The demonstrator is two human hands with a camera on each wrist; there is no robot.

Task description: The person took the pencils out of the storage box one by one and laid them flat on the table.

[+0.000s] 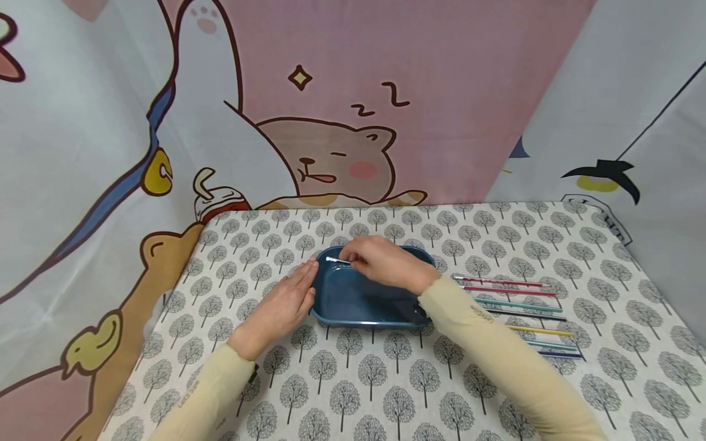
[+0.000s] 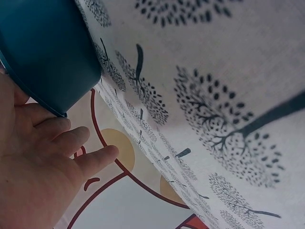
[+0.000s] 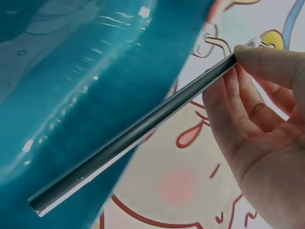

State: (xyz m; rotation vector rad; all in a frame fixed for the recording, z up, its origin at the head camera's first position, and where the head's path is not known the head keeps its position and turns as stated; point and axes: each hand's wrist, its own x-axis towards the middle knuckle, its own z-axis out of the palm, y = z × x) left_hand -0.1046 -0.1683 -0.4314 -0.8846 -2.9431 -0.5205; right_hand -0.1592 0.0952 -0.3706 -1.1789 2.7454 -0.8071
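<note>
A dark blue rectangular tray (image 1: pixel 353 323) with rounded corners sits mid-table; its glossy inside shows bright reflections. Over its far left part, my right hand (image 1: pixel 383 260) pinches a slim dark pen-like stick (image 3: pixel 138 129) between thumb and fingertips. In the head view, the stick's whitish end (image 1: pixel 336 260) sticks out to the left of the fingers. The stick's other end, cut flat, points back toward the wrist camera. My left hand (image 1: pixel 284 303) has its fingers extended against the left rim of the tray, shown from below in the left wrist view (image 2: pixel 43 152).
To the right of the tray lie several thin sticks in a loose row, among them a red stick (image 1: pixel 513 291), a teal stick (image 1: pixel 524 304) and a yellow stick (image 1: pixel 543 331). The tree-print cloth (image 1: pixel 380 373) covers the table. Behind hangs a cartoon curtain (image 1: pixel 458 92).
</note>
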